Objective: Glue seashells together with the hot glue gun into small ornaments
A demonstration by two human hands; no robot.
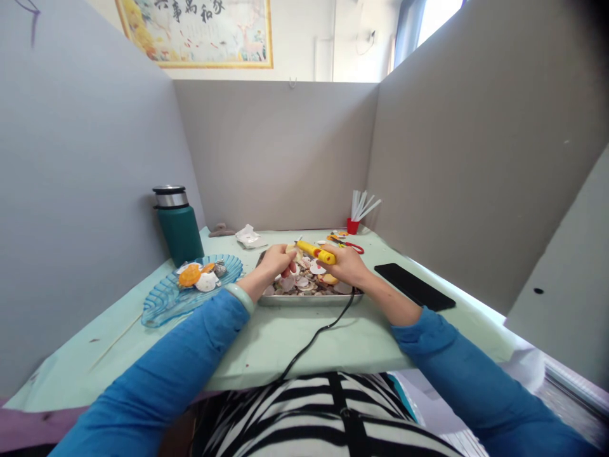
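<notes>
In the head view my right hand [346, 263] is wrapped round a yellow glue gun [316, 251] with red details. Its black cord [320, 331] runs down over the table's front edge. The gun's narrow end points toward my left hand [276, 263], which is closed in a pinch. A pale shell seems to be at its fingertips, but the fingers hide most of it. Below both hands is a metal tray [309, 301] filled with shells [304, 279], white, pinkish and tan.
On the left are a blue glass plate [164, 308] bearing shells and a green bottle [178, 225]. Crumpled white packaging [249, 237] lies behind. Rightward are a red cup [353, 226] of glue sticks [363, 206], red-handled scissors [352, 246] and a black phone-like slab [413, 285]. Grey partitions [280, 152] surround the table.
</notes>
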